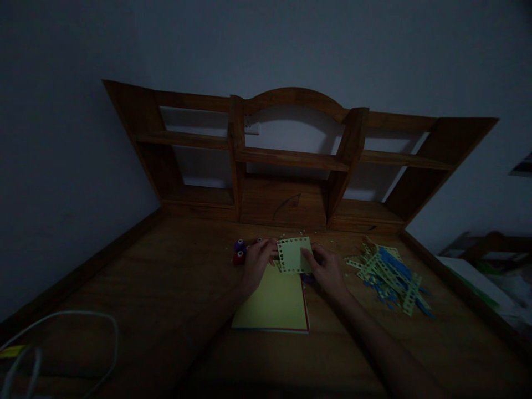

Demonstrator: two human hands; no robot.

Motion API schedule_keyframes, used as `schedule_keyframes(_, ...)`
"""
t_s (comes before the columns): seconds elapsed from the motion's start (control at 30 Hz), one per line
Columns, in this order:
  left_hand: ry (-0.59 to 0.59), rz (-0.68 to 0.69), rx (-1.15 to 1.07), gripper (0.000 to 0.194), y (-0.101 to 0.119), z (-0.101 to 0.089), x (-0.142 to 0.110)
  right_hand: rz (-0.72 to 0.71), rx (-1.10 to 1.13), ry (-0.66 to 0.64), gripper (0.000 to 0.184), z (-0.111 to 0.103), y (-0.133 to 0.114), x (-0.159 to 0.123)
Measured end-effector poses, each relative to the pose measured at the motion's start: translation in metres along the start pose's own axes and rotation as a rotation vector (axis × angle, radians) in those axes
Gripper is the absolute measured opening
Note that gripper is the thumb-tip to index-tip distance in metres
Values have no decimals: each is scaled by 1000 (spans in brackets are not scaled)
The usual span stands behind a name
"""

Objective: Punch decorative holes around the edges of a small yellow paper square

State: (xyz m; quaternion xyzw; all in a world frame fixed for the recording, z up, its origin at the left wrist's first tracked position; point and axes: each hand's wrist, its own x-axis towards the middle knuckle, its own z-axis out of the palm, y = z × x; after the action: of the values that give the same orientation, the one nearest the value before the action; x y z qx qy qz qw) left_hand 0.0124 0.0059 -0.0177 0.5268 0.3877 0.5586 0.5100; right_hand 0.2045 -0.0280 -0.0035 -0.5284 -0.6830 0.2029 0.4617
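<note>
Yellow card before wooden shelves

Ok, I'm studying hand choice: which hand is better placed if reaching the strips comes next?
Probably the right hand: it's nearer the strips, though it's holding the punched card.

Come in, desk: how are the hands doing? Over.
Right hand pinching punched card. Left hand at its left edge. Cut strips heaped rightward, clear of hands.

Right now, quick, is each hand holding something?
Left hand: beside the hole-edged card; grip can't be told.
Right hand: closed, holding the card's right side.
</note>
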Motion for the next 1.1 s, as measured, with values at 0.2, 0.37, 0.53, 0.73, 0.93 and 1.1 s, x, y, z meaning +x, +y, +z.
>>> schedule_keyframes(0.2,-19,-3,31,40,0,1,2,-7,-9,21,36,-1,-4,0)
schedule_keyframes(0.37,-22,-22,31,44,0,1,2,-20,-55,20,37,-1,-5,0)
schedule_keyframes(0.53,-18,-4,69,42,3,1,2,-19,-57,34,37,-1,-3,1)
schedule_keyframes(0.73,20,15,52,38,4,0,2,-20,-32,20,35,0,-3,0)
schedule_keyframes(0.93,41,20,50,34,4,1,2,-17,-44,21,35,-1,-3,0)
schedule_keyframes(1.1,42,19,68,32,4,1,2,5,-32,18,35,-1,-2,0)
